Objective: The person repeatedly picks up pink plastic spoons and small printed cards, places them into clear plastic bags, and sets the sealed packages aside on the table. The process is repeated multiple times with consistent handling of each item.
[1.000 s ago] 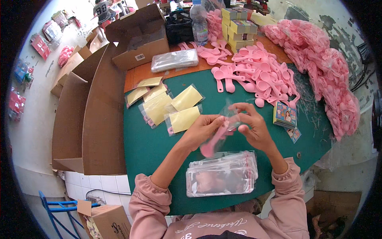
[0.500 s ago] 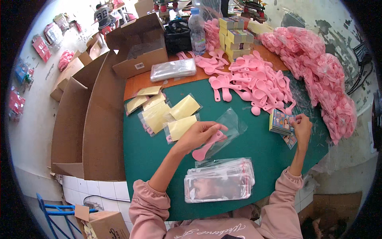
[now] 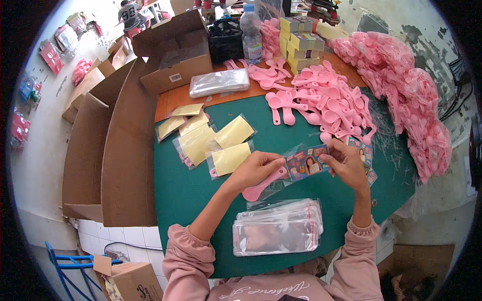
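Note:
My left hand [image 3: 254, 169] is closed on a pink plastic spoon [image 3: 261, 187] and a clear plastic bag [image 3: 275, 190], in the middle of the green mat. Between my hands a printed picture card [image 3: 307, 161] is stretched out. My right hand [image 3: 346, 163] pinches its right end, and its left end meets the bag near my left fingertips. Behind my right hand lies a stack of similar cards [image 3: 362, 150], partly covered. In front of both hands is a pile of clear bags [image 3: 276, 233]. Left of my left hand are several packed bags with yellow card backs [image 3: 231, 159].
A heap of pink spoons [image 3: 331, 103] covers the far right of the mat, beside a long bag full of spoons [image 3: 401, 85]. At the back stand card stacks [image 3: 304, 47], a water bottle [image 3: 251, 37] and a bag bundle [image 3: 219, 83]. Cardboard boxes [image 3: 130, 135] line the left edge.
My right hand has come left from the card stack, bringing one card to the bag at my left hand. My left hand has stayed almost in place with the spoon.

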`<state>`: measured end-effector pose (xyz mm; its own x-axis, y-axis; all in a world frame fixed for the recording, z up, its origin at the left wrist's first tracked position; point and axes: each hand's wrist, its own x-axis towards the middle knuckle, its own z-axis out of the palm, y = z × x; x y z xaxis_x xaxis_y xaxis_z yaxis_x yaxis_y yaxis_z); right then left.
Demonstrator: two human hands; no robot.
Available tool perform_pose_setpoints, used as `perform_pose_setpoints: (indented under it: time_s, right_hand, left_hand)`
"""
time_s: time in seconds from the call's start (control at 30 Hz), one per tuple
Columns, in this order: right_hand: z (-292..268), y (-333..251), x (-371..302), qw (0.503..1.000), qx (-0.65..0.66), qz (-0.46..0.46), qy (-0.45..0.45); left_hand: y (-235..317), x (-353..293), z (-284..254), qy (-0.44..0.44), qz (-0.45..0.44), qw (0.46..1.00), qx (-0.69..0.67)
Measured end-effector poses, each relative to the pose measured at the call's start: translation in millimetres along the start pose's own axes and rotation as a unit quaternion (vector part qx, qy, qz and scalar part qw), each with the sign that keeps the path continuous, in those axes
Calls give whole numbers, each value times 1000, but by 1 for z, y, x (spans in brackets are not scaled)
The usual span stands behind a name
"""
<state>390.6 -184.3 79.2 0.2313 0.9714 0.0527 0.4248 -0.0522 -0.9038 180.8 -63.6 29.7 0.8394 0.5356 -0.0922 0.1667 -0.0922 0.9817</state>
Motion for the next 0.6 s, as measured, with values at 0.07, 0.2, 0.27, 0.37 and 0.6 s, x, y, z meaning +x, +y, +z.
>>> perform_pose_setpoints:
  time_s: [0.07, 0.2, 0.27, 0.37, 0.6]
  right_hand:
    - [2, -6, -1, 1000, 6, 4, -29]
    - [16, -11, -1, 987, -3, 37, -155]
    - [22, -1, 2, 980, -52, 14, -189]
    - [22, 11, 3, 957, -150, -152, -196]
    - [33, 7, 1, 985, 18, 17, -171]
  left_hand:
    - [2, -1, 2, -15, -13, 1000, 22]
    - [8, -4, 8, -53, 11, 996, 69]
    - [24, -9, 13, -55, -8, 994, 95]
    - [21, -9, 14, -51, -12, 992, 111]
    - [14, -7, 2, -83, -6, 981, 177]
